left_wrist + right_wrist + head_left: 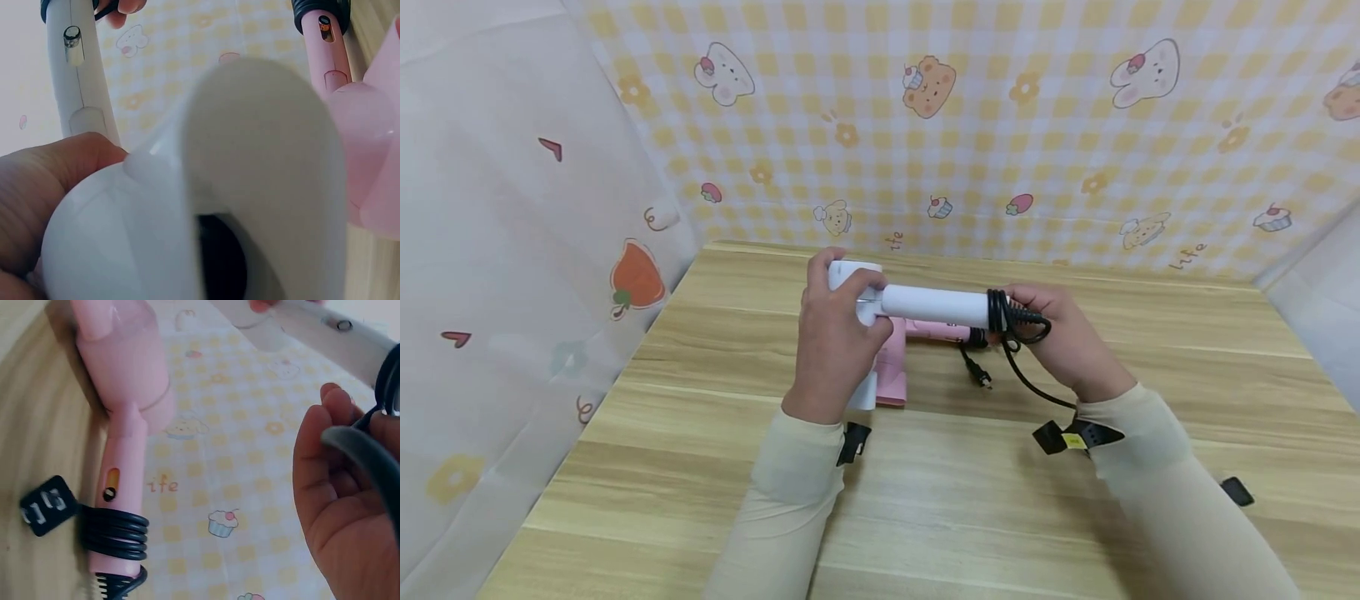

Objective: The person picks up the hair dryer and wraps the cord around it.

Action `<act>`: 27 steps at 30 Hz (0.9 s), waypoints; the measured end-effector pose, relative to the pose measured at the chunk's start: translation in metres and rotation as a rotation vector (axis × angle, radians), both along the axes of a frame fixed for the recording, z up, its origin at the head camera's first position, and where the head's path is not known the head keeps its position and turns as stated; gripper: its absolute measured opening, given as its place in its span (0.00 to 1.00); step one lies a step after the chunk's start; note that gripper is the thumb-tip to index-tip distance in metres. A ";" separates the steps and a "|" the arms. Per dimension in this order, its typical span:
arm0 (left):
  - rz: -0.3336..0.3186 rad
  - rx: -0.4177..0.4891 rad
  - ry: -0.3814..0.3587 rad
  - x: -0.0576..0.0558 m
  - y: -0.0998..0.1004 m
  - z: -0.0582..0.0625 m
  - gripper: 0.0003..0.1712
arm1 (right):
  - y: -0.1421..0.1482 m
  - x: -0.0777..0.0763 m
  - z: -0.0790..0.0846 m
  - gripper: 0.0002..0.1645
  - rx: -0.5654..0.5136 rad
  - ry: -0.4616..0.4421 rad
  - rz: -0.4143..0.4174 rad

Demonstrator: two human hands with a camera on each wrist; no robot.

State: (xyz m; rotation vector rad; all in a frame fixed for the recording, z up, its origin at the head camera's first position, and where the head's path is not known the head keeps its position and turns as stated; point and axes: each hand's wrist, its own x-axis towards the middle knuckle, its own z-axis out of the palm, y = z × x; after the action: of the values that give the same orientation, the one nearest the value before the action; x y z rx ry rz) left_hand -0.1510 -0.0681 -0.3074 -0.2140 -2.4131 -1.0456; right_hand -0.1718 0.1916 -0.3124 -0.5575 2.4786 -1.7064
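A white hair dryer (936, 306) is held up over the table, its handle pointing right. My left hand (835, 337) grips its head, thumb on the near side and fingers over the far side. Black cord (997, 311) is wound round the handle's end. There my right hand (1063, 337) has its fingers curled, pinching the cord between thumb and fingertips; the handle and cord partly hide them. Behind and below lies a pink hair dryer (128, 375), its own black cord (115, 532) coiled round its handle. Neither hand touches the pink one.
The pink dryer's plug (977, 372) lies on the wooden table (700, 400). A small black object (1236, 492) sits beside the right forearm. A yellow checked cloth (970, 142) hangs along the table's back edge, with a white patterned cloth (512, 250) on the left.
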 end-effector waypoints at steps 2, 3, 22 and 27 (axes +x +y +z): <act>0.012 0.003 0.002 0.000 0.000 -0.001 0.22 | -0.003 0.003 -0.001 0.17 0.010 -0.040 0.007; 0.018 0.005 0.003 -0.001 0.000 -0.001 0.22 | -0.005 0.005 -0.002 0.18 0.023 -0.065 0.006; 0.074 -0.021 -0.022 -0.007 0.000 -0.009 0.23 | -0.009 0.046 0.003 0.18 0.380 0.062 0.109; 0.091 -0.035 -0.025 -0.008 0.000 -0.011 0.23 | -0.005 0.056 0.014 0.20 0.418 0.136 0.118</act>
State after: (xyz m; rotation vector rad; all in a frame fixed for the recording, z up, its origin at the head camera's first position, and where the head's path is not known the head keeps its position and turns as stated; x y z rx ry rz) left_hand -0.1591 -0.0683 -0.3181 -0.1021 -2.4406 -0.9713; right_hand -0.1161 0.1866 -0.2986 -0.7706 2.7194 -1.0935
